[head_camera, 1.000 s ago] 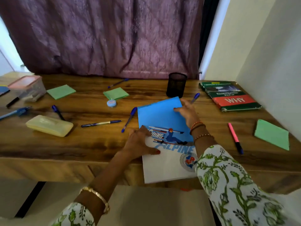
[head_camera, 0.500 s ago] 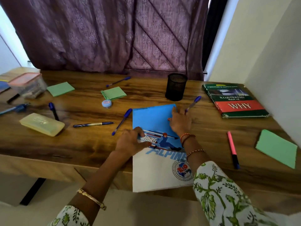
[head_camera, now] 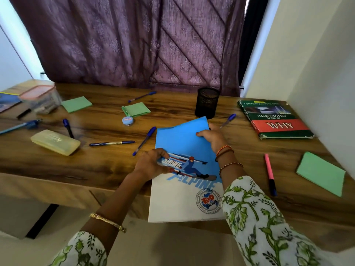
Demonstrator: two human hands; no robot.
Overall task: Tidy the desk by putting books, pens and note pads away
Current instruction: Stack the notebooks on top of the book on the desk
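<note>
A blue and white notebook [head_camera: 184, 143] with a skier picture lies on the wooden desk [head_camera: 99, 162], its near end hanging over the front edge. My left hand [head_camera: 151, 164] grips its left edge, and my right hand [head_camera: 213, 137] grips the far right corner, which is lifted a little. Several blue pens lie around, one [head_camera: 144, 141] just left of the notebook, another [head_camera: 112, 143] further left, another [head_camera: 228, 120] beside my right hand. A pink marker [head_camera: 269, 173] lies to the right. Green note pads [head_camera: 321, 174] [head_camera: 136, 109] [head_camera: 76, 104] are scattered.
A black mesh pen cup [head_camera: 207, 102] stands behind the notebook. A green and red "WHY" book [head_camera: 274, 120] lies at the right by the wall. A yellow pencil case [head_camera: 55, 142], a small round tin [head_camera: 127, 120] and a clear lidded box [head_camera: 40, 98] sit at the left. A purple curtain hangs behind.
The view has shifted. Both hands stay on the notebook; my right hand now curls over its far right corner and that corner has risen slightly.
</note>
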